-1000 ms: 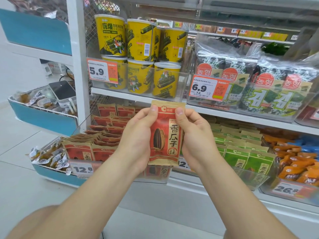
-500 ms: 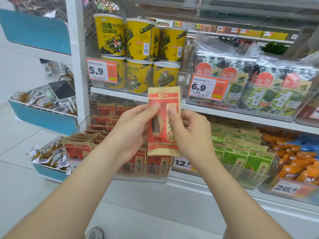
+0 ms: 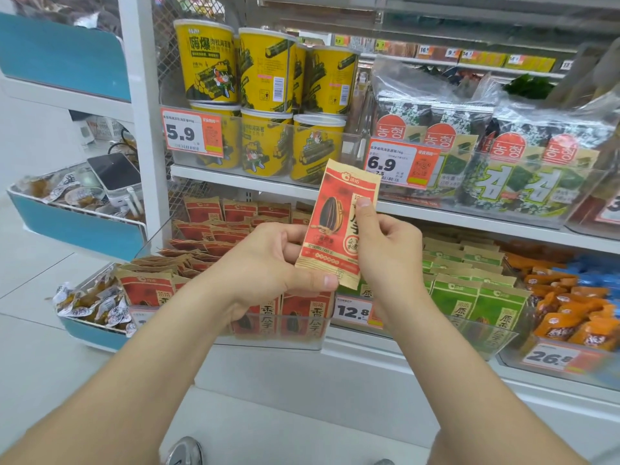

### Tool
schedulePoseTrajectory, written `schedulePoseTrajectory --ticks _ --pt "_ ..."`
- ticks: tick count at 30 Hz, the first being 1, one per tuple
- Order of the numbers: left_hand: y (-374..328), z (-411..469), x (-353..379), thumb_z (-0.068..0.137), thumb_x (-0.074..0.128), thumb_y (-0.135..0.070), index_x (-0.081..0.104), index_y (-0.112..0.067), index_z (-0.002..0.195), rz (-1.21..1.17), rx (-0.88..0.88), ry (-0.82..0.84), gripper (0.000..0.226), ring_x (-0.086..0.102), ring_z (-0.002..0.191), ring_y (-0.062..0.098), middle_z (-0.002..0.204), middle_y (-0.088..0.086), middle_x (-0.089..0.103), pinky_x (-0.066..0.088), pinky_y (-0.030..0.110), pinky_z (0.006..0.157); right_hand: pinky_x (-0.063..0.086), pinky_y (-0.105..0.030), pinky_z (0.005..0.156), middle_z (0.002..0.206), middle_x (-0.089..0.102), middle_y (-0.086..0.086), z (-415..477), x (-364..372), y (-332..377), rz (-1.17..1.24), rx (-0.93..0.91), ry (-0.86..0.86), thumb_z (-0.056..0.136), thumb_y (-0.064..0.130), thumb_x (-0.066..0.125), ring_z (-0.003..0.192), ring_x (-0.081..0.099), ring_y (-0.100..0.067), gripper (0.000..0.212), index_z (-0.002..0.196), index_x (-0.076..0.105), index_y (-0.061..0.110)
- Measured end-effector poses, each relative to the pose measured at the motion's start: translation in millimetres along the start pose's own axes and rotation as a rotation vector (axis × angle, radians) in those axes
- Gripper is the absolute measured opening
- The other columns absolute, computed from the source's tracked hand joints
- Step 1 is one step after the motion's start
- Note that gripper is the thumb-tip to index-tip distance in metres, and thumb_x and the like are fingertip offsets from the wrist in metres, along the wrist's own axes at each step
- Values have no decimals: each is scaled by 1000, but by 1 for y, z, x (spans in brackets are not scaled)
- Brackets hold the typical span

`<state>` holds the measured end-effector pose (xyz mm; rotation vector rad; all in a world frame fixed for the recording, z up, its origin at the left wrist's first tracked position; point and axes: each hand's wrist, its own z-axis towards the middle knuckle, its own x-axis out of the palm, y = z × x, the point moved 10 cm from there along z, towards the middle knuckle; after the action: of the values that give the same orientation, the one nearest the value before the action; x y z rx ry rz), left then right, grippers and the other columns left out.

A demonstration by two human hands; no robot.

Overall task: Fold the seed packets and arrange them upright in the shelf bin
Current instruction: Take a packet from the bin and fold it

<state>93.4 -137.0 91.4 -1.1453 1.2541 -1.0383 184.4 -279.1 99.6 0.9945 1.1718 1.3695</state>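
I held one red seed packet (image 3: pixel 339 226) in the air in front of the shelves, tilted slightly with its top leaning right. It hung above the clear shelf bin (image 3: pixel 268 337) and touched nothing but my hands. My left hand (image 3: pixel 268 266) pinched its lower edge, thumb in front and fingers curled behind. My right hand (image 3: pixel 385 250) clamped its right side, the thumb pressed flat on the print.

The bin sat on the lowest shelf and held more red packets (image 3: pixel 208 236), some upright at the front, others lying loose behind. Green packets (image 3: pixel 469 290) stood in the bin to its right, with orange packets (image 3: pixel 577 307) beyond them. On the shelf above were stacked yellow tubs (image 3: pixel 265 75) and seaweed packs (image 3: pixel 523 156). A white post (image 3: pixel 141 112) framed the unit's left edge, with a blue tray (image 3: pixel 77 216) beside it over the pale tiled floor (image 3: pixel 40 364).
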Motion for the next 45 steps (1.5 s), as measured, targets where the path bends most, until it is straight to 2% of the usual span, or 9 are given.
schedulePoseTrajectory --ticks 6,9,13,21,25,30,34,39,45 --pt "-3 0 -3 80 89 2 76 -15 123 27 32 -5 49 81 101 23 105 9 83 66 34 85 66 -52 77 82 81 -3 -2 -1 8 11 -52 -11 106 51 61 75 80 -21 43 100 76 12" --pt "-9 -1 -1 89 82 -1 75 -15 127 9 74 12 41 80 104 24 110 9 83 66 37 88 63 -59 80 84 80 -3 -1 -7 16 -57 -170 -66 104 55 61 78 79 -20 31 126 52 35" --pt "-13 -3 4 111 55 -18 73 -10 132 -130 78 90 28 76 116 33 123 15 79 59 49 103 60 -59 78 84 75 -4 0 2 20 -168 -260 6 109 42 50 78 73 -25 8 115 52 46" --pt "-28 -9 -22 100 73 -21 74 -26 133 -116 245 -161 34 80 103 24 119 -1 81 66 34 83 64 -33 81 123 76 3 -19 36 32 -12 -249 309 109 38 60 103 77 -10 37 145 64 28" --pt "-28 -9 -37 98 75 -28 75 -29 133 -109 271 -273 35 80 99 24 120 -1 80 67 39 85 62 -33 97 118 81 2 -23 43 33 19 -198 449 105 36 64 110 77 -12 48 151 60 28" --pt "-35 -9 -33 106 63 -18 70 -26 142 -104 322 -174 37 77 105 22 127 7 76 65 34 88 60 -28 94 121 80 4 -25 44 33 25 -205 545 105 31 64 115 75 -11 52 155 53 30" --pt "-35 -11 -30 97 75 -6 65 -33 147 39 319 -128 58 78 109 26 137 -10 72 61 36 100 61 -38 101 124 79 5 -26 46 31 -12 -220 550 109 30 61 118 74 -13 44 152 55 27" --pt "-30 -9 -30 94 77 1 64 -29 147 11 285 -126 62 79 106 25 136 -14 72 63 34 96 59 -56 99 105 80 -2 -19 41 14 -141 -184 453 104 50 64 102 77 -19 27 116 57 27" --pt "-17 -3 -45 88 83 5 65 -23 147 11 228 -180 69 79 103 40 141 -8 70 64 47 96 63 -46 90 102 78 -6 -20 44 18 -173 -221 498 111 30 56 96 76 -20 14 104 53 18"
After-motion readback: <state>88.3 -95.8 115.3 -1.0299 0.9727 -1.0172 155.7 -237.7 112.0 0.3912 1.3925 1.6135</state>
